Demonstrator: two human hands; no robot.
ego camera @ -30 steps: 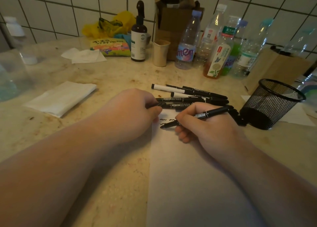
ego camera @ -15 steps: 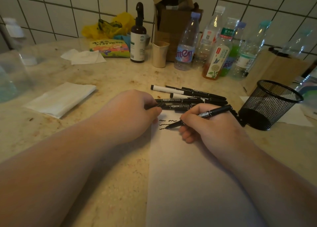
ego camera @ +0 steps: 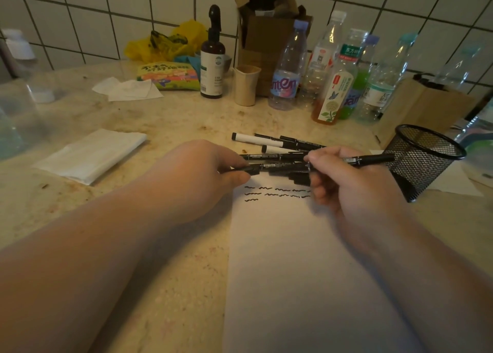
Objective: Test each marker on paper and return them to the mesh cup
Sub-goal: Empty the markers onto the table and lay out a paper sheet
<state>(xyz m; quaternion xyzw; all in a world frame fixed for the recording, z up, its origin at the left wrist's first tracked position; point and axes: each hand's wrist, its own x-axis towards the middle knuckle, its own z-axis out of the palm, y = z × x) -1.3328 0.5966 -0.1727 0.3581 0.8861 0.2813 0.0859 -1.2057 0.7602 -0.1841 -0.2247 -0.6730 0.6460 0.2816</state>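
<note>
Fingers (ego camera: 324, 156) of the right hand (ego camera: 354, 187) curl tightly round a slim black marker (ego camera: 370, 159), its far end pointing right toward the black wire-mesh cup (ego camera: 421, 160). Left hand (ego camera: 197, 179) pinches a small black cap (ego camera: 248, 169) between thumb and fingers, just beside the loose black and white markers (ego camera: 277, 145). Below both hands lies the white paper sheet (ego camera: 293, 272), with wavy black test lines (ego camera: 266, 192) at its far edge.

Home kitchen: tiled wall (ego camera: 80, 19), stained stone counter (ego camera: 173, 117), drink bottles (ego camera: 333, 85).
</note>
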